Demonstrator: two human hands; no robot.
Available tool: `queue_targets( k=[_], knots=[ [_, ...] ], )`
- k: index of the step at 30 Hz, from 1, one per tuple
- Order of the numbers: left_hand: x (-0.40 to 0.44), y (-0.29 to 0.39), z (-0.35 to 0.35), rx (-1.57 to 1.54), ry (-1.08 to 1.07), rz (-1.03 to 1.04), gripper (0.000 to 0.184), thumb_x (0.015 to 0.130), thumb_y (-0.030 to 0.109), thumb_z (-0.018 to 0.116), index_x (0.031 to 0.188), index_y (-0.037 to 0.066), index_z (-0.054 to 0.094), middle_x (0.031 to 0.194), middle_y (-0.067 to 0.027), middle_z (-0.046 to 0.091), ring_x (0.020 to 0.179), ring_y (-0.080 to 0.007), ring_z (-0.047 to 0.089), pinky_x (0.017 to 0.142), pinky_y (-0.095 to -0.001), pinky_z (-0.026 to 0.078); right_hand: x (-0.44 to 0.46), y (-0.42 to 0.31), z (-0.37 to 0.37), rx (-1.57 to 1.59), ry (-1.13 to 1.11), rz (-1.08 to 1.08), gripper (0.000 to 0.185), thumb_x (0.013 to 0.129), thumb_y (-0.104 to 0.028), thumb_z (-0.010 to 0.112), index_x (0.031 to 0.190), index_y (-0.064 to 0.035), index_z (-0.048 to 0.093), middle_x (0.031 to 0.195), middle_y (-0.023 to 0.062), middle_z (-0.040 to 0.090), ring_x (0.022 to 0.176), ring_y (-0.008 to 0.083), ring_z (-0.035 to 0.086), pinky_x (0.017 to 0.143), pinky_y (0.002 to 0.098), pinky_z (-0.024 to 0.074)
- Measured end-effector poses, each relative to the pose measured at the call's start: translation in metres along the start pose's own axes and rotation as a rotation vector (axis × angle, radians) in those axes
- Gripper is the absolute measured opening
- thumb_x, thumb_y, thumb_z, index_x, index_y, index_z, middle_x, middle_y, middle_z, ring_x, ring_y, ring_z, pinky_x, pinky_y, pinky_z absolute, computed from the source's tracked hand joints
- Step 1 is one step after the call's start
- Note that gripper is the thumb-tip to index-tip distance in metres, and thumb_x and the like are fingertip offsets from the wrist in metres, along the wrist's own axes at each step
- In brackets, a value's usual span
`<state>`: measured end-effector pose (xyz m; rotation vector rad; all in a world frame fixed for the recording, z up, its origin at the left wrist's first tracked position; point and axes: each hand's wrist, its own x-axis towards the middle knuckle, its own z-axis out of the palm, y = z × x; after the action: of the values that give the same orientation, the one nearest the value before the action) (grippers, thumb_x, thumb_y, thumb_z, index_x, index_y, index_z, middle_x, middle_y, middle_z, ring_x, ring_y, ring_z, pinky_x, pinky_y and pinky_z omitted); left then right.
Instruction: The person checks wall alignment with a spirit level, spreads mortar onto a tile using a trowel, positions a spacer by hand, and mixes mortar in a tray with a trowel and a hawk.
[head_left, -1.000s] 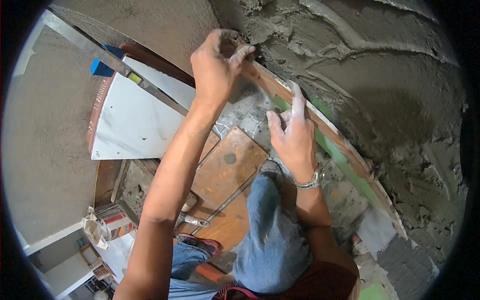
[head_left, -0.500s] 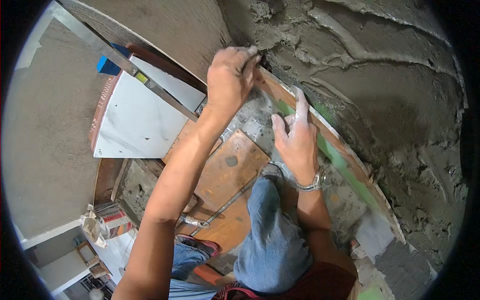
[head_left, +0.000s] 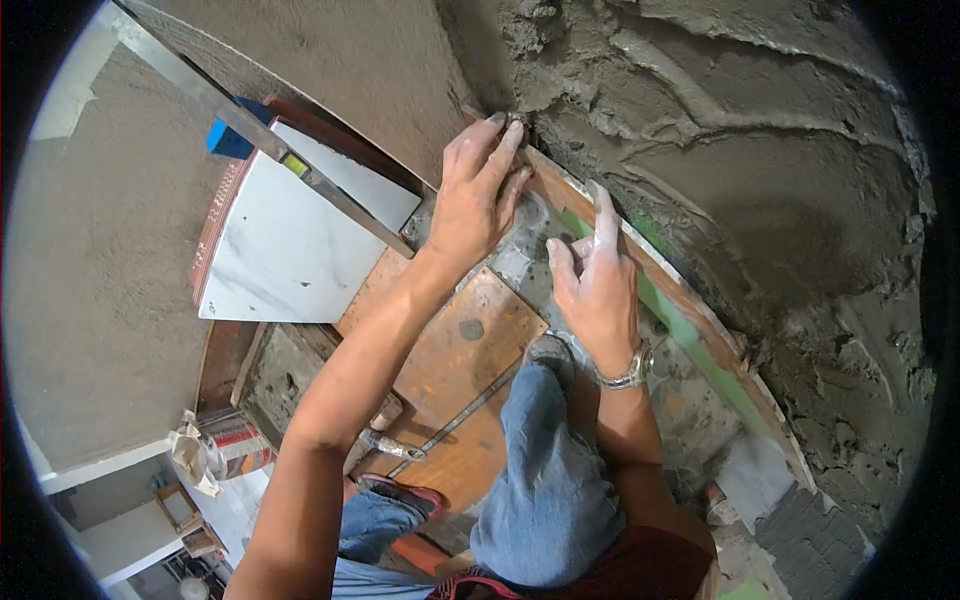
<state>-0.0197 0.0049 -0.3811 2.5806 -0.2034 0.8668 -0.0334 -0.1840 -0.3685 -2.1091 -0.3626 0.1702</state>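
My left hand point(head_left: 483, 185) is at the upper end of a curved wooden edge strip point(head_left: 660, 262), fingers apart, with nothing seen in them. Its fingertips lie near the corner where the strip meets the wall. My right hand point(head_left: 596, 280), a metal watch on its wrist, has its index finger stretched up against the same strip and the thumb apart; it holds nothing. Beyond the strip spreads wet grey mortar point(head_left: 780, 190), ridged and uneven. Green patches show along the strip's near face.
White wedge-shaped tiles point(head_left: 290, 245) lean at the left beside a long metal level point(head_left: 215, 98). A hammer point(head_left: 392, 444) lies on wooden boards point(head_left: 470, 335) near my feet. A can point(head_left: 235, 447) and a mortar-filled tray point(head_left: 280, 375) stand lower left.
My left hand has opened from a curled grip and shifted slightly right and down. My right hand has hardly moved. The view has shifted slightly.
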Motion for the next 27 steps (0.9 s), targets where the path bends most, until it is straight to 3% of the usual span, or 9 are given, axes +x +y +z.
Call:
queue_targets(
  k=[3, 6, 12, 18, 20, 22, 24, 25, 27],
  knots=[
    [-0.003, 0.001, -0.001, -0.053, 0.005, -0.015, 0.068, 0.079, 0.007, 0.072, 0.141, 0.006, 0.044, 0.134, -0.0215, 0.046, 0.118, -0.038, 0.048, 0.101, -0.0404, 0.041, 0.0, -0.002, -0.003, 0.044, -0.025, 0.0, 0.072, 0.088, -0.021, 0.063, 0.147, -0.0059, 0.025, 0.083, 0.0239, 0.067, 0.073, 0.0427, 0.064, 0.062, 0.0477, 0.0491],
    [0.003, 0.005, -0.004, 0.024, -0.024, -0.007, 0.062, 0.078, 0.005, 0.072, 0.137, 0.006, 0.049, 0.132, -0.0195, 0.05, 0.117, -0.0369, 0.049, 0.101, -0.04, 0.041, 0.0, -0.004, -0.004, 0.069, -0.041, 0.032, 0.072, 0.088, -0.021, 0.063, 0.147, -0.0065, 0.025, 0.085, 0.0241, 0.067, 0.074, 0.0424, 0.064, 0.064, 0.0473, 0.0497],
    [0.007, -0.001, -0.004, 0.027, -0.035, -0.018, 0.051, 0.077, 0.003, 0.071, 0.126, 0.005, 0.059, 0.124, -0.0148, 0.057, 0.114, -0.0349, 0.051, 0.1, -0.0418, 0.043, -0.001, 0.003, 0.002, 0.027, 0.033, -0.053, 0.072, 0.088, -0.02, 0.062, 0.148, -0.0072, 0.025, 0.073, 0.0188, 0.065, 0.064, 0.0411, 0.062, 0.06, 0.0463, 0.0485],
    [0.004, 0.002, -0.008, 0.099, -0.034, 0.037, 0.054, 0.079, 0.004, 0.07, 0.131, 0.007, 0.055, 0.125, -0.0174, 0.057, 0.12, -0.0372, 0.049, 0.1, -0.0411, 0.043, -0.003, -0.008, -0.003, -0.06, -0.061, 0.089, 0.071, 0.088, -0.018, 0.061, 0.148, -0.0039, 0.025, 0.061, 0.0151, 0.06, 0.053, 0.0321, 0.059, 0.051, 0.0426, 0.0452],
    [-0.005, 0.011, -0.013, 0.147, -0.118, -0.007, 0.054, 0.082, 0.003, 0.066, 0.134, 0.006, 0.052, 0.131, -0.02, 0.053, 0.125, -0.038, 0.047, 0.101, -0.0405, 0.042, -0.006, -0.002, 0.002, -0.128, -0.046, 0.045, 0.075, 0.088, -0.02, 0.06, 0.15, -0.0069, 0.02, 0.059, 0.0179, 0.058, 0.051, 0.0332, 0.058, 0.048, 0.0451, 0.044],
    [-0.017, 0.016, -0.031, 0.081, -0.203, -0.003, 0.049, 0.085, 0.004, 0.061, 0.134, 0.003, 0.052, 0.13, -0.0226, 0.055, 0.123, -0.0364, 0.05, 0.104, -0.0418, 0.04, -0.021, -0.01, -0.016, -0.057, -0.066, 0.041, 0.071, 0.087, -0.02, 0.059, 0.149, -0.0088, 0.026, 0.059, 0.0181, 0.058, 0.052, 0.0348, 0.058, 0.049, 0.0457, 0.0443],
    [-0.047, 0.028, -0.056, 0.025, -0.207, -0.151, 0.036, 0.088, 0.006, 0.06, 0.124, 0.001, 0.06, 0.114, -0.0216, 0.064, 0.105, -0.0332, 0.063, 0.093, -0.0403, 0.048, -0.043, -0.004, -0.026, 0.068, 0.012, -0.141, 0.064, 0.088, -0.019, 0.057, 0.147, -0.0102, 0.033, 0.062, 0.018, 0.06, 0.052, 0.0371, 0.057, 0.052, 0.0469, 0.0459],
    [-0.065, 0.04, -0.076, 0.001, -0.241, -0.304, 0.032, 0.088, 0.006, 0.06, 0.119, 0.0, 0.063, 0.106, -0.0208, 0.067, 0.094, -0.0311, 0.066, 0.086, -0.0385, 0.05, -0.063, -0.006, -0.035, 0.072, 0.101, -0.169, 0.044, 0.087, -0.018, 0.056, 0.13, -0.0076, 0.054, 0.066, 0.0201, 0.062, 0.059, 0.0382, 0.06, 0.057, 0.0483, 0.0479],
    [-0.122, 0.042, -0.101, -0.028, -0.273, -0.522, 0.027, 0.088, 0.007, 0.061, 0.114, 0.001, 0.066, 0.092, -0.0184, 0.07, 0.077, -0.0247, 0.066, 0.074, -0.035, 0.051, -0.103, 0.002, -0.062, -0.025, -0.087, -0.057, 0.03, 0.086, -0.016, 0.056, 0.114, -0.0064, 0.061, 0.069, 0.0223, 0.062, 0.065, 0.038, 0.063, 0.061, 0.0492, 0.0488]
  ],
)
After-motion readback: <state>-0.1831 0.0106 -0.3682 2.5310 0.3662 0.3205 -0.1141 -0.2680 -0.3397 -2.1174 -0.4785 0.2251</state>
